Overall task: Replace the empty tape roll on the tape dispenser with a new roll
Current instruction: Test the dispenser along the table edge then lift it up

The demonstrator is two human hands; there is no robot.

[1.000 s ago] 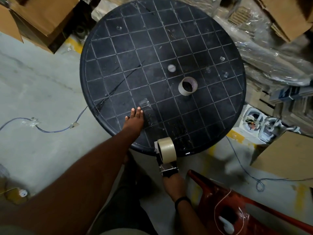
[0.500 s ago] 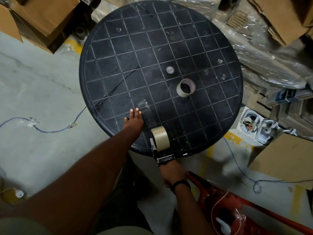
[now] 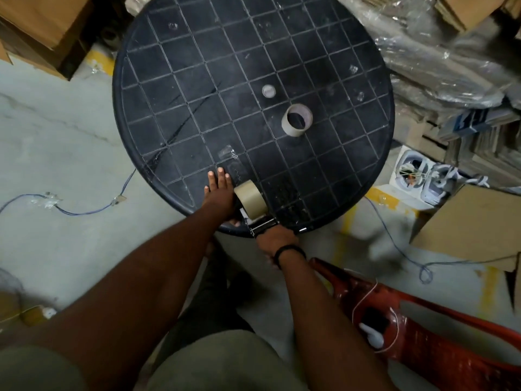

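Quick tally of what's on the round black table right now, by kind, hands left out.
Tape dispenser: 1
Full tape roll, on the dispenser: 1
Empty tape core: 1
Stuck clear tape strip: 1
Small round cap: 1
Total: 5

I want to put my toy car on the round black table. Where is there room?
The far half of the table, beyond the small white cap, is bare, and so is the left side beside the long scratch. The right side past the empty tape core is free too. The near edge is crowded: left hand, tape dispenser, right hand.
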